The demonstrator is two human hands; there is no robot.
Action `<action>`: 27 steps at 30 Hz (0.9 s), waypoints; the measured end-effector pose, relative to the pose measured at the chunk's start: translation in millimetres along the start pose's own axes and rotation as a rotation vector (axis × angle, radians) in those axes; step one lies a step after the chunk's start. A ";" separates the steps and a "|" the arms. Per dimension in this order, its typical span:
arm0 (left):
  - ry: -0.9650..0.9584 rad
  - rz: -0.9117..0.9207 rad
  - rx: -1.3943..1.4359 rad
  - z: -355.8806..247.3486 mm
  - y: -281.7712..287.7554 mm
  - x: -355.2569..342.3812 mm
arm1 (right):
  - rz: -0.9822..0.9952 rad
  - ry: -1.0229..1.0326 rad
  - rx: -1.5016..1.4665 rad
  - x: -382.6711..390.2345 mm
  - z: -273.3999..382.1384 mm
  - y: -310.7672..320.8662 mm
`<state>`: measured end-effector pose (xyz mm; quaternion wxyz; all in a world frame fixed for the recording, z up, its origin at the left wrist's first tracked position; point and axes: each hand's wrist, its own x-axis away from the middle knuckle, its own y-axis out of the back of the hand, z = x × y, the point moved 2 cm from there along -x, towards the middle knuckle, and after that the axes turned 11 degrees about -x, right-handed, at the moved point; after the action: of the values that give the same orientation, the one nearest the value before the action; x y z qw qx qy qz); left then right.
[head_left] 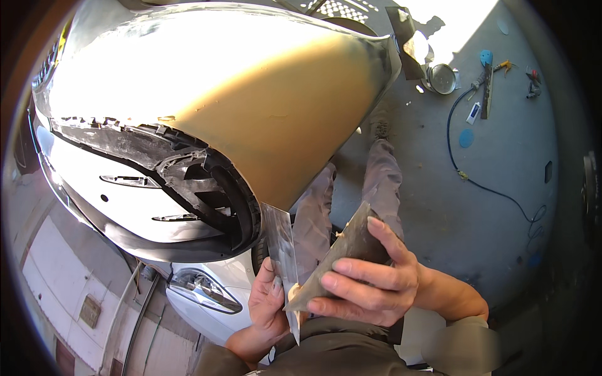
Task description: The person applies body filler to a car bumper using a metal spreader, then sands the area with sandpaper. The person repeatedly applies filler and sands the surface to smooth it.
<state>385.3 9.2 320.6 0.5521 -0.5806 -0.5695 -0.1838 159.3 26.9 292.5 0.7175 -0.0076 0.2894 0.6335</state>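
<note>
My left hand (266,304) pinches a thin, shiny flat spreader (282,247) held upright in front of my body. In my right hand (370,279) is a dark grey-green flat plate (345,247), the thumb and fingers wrapped round its broad part. Its lower corner meets the spreader, and a dab of beige filler (294,292) sits where they touch. More filler smears the spreader's lower end. Beyond my hands is a white car bumper (144,75) with a wide tan filled area (282,119) on its near side.
An open headlight cavity (207,188) shows in the bumper. A white car with a headlight (204,291) stands at the left. On the grey floor to the right lie a round tin (441,79), a tube (473,113), a long sanding block (487,97) and a black air hose (449,135).
</note>
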 end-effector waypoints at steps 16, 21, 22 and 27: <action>-0.171 0.127 -0.185 -1.1 12.7 0.5 | -0.290 -0.054 0.119 -60.2 -110.2 -61.2; -0.162 0.214 -0.118 -4.3 16.9 -4.8 | -0.169 -0.113 0.083 -44.5 -94.9 -34.4; -0.142 0.215 -0.120 -3.7 15.8 -5.0 | -0.156 -0.121 0.059 -40.4 -90.1 -21.4; 0.036 -0.139 -0.097 5.4 10.5 -1.8 | -0.096 0.045 -0.185 -15.7 -4.3 -7.9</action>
<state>391.6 15.7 312.8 0.5195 -0.5621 -0.5889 -0.2596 164.3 9.5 292.8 0.7366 -0.1020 0.2448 0.6222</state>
